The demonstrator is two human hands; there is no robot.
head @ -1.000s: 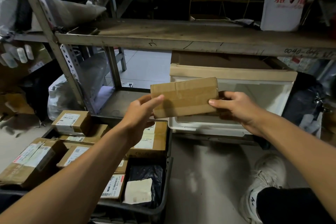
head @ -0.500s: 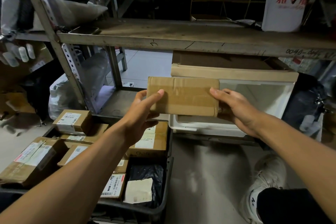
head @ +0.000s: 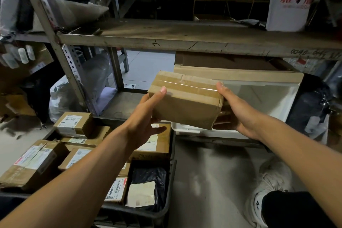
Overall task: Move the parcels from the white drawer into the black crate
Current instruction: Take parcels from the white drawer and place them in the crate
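The metal shelf rack point(head: 166, 40) spans the view. Under its lower board, to the right, sits the white drawer point(head: 259, 102); below and left of that board lies the black crate point(head: 171, 172), filled with labelled parcels. In front of the drawer, a taped cardboard parcel point(head: 187, 102) hangs in the air, long axis left to right, right end dipping. The left hand point(head: 146, 116) and right hand point(head: 235, 109) grip its ends, thumbs on top, fingers curled beneath.

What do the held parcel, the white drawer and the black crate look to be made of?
Held parcel: brown corrugated cardboard, glossy clear tape across its top. White drawer: likely plastic, smooth and faintly translucent. Black crate: probably moulded plastic, thin matte rim.
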